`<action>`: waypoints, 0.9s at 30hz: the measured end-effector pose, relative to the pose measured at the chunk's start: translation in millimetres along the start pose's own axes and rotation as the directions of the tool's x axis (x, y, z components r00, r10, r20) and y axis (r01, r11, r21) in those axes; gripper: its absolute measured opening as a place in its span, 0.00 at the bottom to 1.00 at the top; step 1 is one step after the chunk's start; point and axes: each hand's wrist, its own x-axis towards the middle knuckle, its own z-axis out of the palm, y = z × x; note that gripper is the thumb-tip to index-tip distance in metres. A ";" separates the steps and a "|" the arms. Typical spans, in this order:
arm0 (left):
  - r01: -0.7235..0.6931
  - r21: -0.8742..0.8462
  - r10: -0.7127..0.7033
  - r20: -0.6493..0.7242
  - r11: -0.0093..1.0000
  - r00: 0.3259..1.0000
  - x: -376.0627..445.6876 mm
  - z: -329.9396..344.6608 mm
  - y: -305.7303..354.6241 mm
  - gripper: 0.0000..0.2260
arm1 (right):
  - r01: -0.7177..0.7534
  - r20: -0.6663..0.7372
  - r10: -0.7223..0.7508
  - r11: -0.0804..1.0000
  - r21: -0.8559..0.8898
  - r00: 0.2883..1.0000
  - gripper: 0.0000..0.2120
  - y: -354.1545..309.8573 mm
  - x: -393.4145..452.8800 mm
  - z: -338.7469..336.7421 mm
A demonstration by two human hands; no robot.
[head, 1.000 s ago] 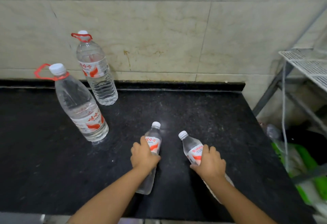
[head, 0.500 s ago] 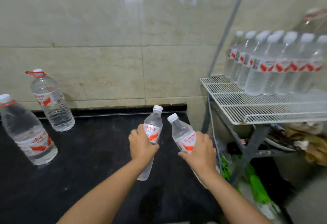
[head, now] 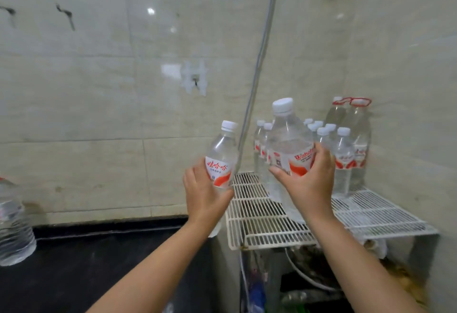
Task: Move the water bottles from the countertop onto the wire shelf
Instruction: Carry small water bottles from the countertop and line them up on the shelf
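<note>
Head view, left to right. One large bottle [head: 13, 223] is seen upright on the black bench [head: 74, 275] at the far left edge, against the tiled wall [head: 99, 114]. The left hand [head: 205, 196] is closed around the lower body of a small water bottle [head: 221, 159]; the label and white cap are exposed above the grip, and the bottle is held over the bench's right end. The right hand [head: 309, 181] is wrapped around a second small bottle [head: 288, 144] at label height, held above the wire shelf [head: 259, 221]. A metal pole [head: 259, 60] rises between the two held bottles. Behind the right grip, a cluster of small bottles [head: 342, 161] and two larger red-handled bottles [head: 358, 124] are stood on the shelf's rear.
</note>
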 end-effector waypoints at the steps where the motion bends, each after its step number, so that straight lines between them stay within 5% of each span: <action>1: -0.023 -0.011 0.023 -0.013 1.000 1.000 5.1 13.9 6.8 0.29 | 0.003 -0.025 -0.002 1.000 0.022 1.000 0.38 8.9 13.7 -5.0; 5: -0.012 -0.105 0.011 -0.009 0.994 1.000 18.7 73.8 32.1 0.30 | -0.042 0.006 0.041 0.997 0.070 0.999 0.38 63.7 58.4 -12.5; 13: 0.135 -0.265 -0.101 0.138 0.955 0.985 17.2 185.1 51.7 0.37 | -0.272 0.281 0.203 0.933 0.236 0.938 0.37 168.7 88.0 -14.5; 21: 0.184 -0.160 -0.161 0.147 0.970 0.976 -6.2 227.4 46.6 0.39 | -0.435 0.594 0.214 0.863 0.258 0.776 0.22 221.0 115.4 -26.0; 27: 0.290 -0.023 -0.287 0.090 0.957 0.954 -21.0 218.7 62.8 0.43 | -0.456 0.778 0.091 0.849 0.266 0.622 0.25 238.5 130.0 -33.6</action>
